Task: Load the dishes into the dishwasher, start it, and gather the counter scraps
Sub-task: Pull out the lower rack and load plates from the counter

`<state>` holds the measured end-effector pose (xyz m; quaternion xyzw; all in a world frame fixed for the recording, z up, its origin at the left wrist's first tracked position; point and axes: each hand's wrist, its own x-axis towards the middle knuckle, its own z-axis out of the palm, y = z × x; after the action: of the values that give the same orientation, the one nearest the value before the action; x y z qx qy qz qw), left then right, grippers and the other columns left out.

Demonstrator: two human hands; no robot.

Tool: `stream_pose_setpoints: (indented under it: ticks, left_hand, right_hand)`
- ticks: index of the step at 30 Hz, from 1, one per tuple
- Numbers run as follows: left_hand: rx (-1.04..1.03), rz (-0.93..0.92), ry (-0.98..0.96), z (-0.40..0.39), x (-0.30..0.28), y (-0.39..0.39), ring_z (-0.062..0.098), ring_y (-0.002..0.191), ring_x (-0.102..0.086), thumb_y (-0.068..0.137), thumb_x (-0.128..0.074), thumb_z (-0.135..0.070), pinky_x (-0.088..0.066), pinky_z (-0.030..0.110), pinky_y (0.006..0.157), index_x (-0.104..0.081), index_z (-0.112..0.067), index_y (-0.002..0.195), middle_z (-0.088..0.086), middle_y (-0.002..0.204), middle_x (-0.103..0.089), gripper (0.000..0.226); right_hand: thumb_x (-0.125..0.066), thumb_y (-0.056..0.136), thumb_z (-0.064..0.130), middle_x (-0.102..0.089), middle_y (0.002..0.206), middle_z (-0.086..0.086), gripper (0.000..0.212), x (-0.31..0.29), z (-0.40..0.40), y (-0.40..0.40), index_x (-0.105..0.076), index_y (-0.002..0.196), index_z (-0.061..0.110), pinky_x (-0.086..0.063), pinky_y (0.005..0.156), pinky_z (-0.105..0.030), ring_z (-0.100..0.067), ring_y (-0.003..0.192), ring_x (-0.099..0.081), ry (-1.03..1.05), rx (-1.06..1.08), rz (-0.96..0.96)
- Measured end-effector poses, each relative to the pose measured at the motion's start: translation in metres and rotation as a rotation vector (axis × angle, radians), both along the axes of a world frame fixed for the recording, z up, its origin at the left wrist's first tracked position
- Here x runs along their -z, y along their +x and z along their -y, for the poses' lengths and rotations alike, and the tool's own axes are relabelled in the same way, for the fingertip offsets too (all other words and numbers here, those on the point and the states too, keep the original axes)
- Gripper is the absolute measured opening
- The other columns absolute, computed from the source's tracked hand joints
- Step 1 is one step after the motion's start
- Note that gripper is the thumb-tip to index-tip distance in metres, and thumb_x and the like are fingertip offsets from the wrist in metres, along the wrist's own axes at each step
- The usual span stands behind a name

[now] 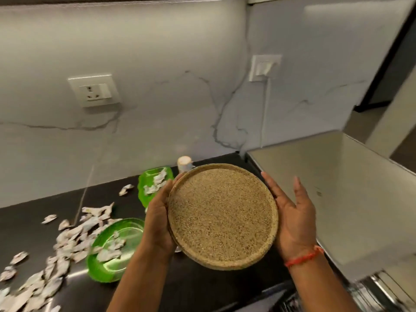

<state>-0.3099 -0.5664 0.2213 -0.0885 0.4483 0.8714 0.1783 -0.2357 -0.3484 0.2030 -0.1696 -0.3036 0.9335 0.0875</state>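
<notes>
Two bare forearms come up from the bottom edge, and between them sits a round speckled tan plate, tilted so its face looks at the camera, held up above the dark countertop. The left hand cups the plate's left rim, fingers curled behind it and thumb on the front edge. The right hand presses its open palm against the right rim, fingers straight and pointing up; an orange-red thread bracelet circles that wrist. So the hands are apart, with the plate clamped between them.

Over on the left, pale torn scraps lie scattered across the counter. A round green plate rests near the left forearm with a few scraps in it, and a second green dish behind it holds more. A small white bottle top peeks out just behind the tan plate. At the bottom right corner, blurred metal racking shows. A wall socket sits on the marble-look backsplash.
</notes>
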Motion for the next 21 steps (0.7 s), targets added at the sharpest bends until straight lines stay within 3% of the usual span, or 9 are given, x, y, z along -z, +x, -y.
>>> stream_pose_setpoints:
  ticks: [2,5,9,11,13,16,18,21]
  left_hand:
    - [0.087,-0.007,0.021,-0.033,-0.004,0.007,0.029,0.100,-0.067,0.093,-0.055,-0.039,-0.054,0.044,0.083,-0.069,-0.017,0.127,0.009,0.109,-0.073,0.043]
    - [0.209,-0.039,0.015,-0.079,-0.008,0.019,0.025,0.087,-0.072,0.093,-0.054,-0.034,-0.054,0.041,0.076,-0.078,-0.020,0.105,0.007,0.098,-0.075,0.030]
    - [0.418,-0.071,0.020,-0.128,-0.017,0.032,0.021,0.076,-0.074,0.088,-0.056,-0.031,-0.059,0.034,0.066,-0.083,-0.019,0.082,0.007,0.090,-0.076,0.030]
    - [0.467,-0.046,0.057,-0.149,-0.019,0.034,0.020,0.072,-0.075,0.090,-0.054,-0.027,-0.059,0.031,0.056,-0.082,-0.017,0.081,0.007,0.088,-0.077,0.032]
    - [0.547,-0.031,0.078,-0.170,-0.020,0.034,0.020,0.075,-0.075,0.085,-0.054,-0.025,-0.060,0.032,0.060,-0.082,-0.017,0.081,0.007,0.090,-0.076,0.029]
    - [0.647,-0.009,0.086,-0.198,-0.018,0.033,0.023,0.085,-0.074,0.095,-0.052,-0.022,-0.057,0.038,0.076,-0.082,-0.016,0.089,0.010,0.098,-0.075,0.032]
    - [0.707,-0.002,0.066,-0.216,-0.015,0.035,0.022,0.086,-0.074,0.102,-0.046,-0.021,-0.058,0.036,0.074,-0.083,-0.016,0.090,0.010,0.098,-0.076,0.039]
    - [0.790,0.019,0.060,-0.241,-0.009,0.044,0.021,0.085,-0.075,0.103,-0.043,-0.019,-0.058,0.033,0.070,-0.083,-0.016,0.086,0.009,0.098,-0.077,0.044]
  right_hand:
    - [-0.038,0.094,0.066,-0.064,0.130,-0.023,0.069,-0.001,-0.026,0.023,-0.061,0.137,0.017,-0.037,0.110,-0.059,-0.041,0.124,-0.059,-0.001,0.126,-0.019]
    - [-0.039,0.094,0.067,-0.066,0.127,-0.021,0.071,-0.007,-0.058,0.057,-0.062,0.134,0.013,-0.043,0.105,-0.056,-0.039,0.118,-0.064,-0.025,0.297,-0.031]
    - [-0.044,0.091,0.070,-0.068,0.126,-0.020,0.075,-0.008,-0.081,0.085,-0.062,0.134,0.011,-0.053,0.095,-0.055,-0.040,0.113,-0.067,-0.003,0.423,-0.014]
    - [-0.047,0.090,0.069,-0.068,0.123,-0.022,0.076,-0.006,-0.088,0.095,-0.062,0.131,0.007,-0.051,0.094,-0.053,-0.042,0.110,-0.068,0.000,0.478,-0.001]
    - [-0.056,0.086,0.071,-0.062,0.131,-0.026,0.084,-0.003,-0.098,0.106,-0.058,0.135,0.003,-0.039,0.109,-0.059,-0.047,0.117,-0.062,-0.022,0.545,-0.023]
    - [-0.064,0.082,0.068,-0.059,0.135,-0.026,0.079,-0.004,-0.114,0.121,-0.066,0.129,0.005,-0.033,0.113,-0.063,-0.048,0.121,-0.059,-0.029,0.651,-0.067]
    - [-0.061,0.085,0.068,-0.059,0.136,-0.024,0.073,-0.002,-0.124,0.132,-0.069,0.126,0.008,-0.032,0.113,-0.064,-0.047,0.123,-0.058,-0.048,0.694,-0.097]
    - [-0.058,0.085,0.070,-0.056,0.140,-0.024,0.082,0.001,-0.132,0.151,-0.058,0.139,0.008,-0.030,0.115,-0.063,-0.047,0.127,-0.055,-0.087,0.760,-0.091]
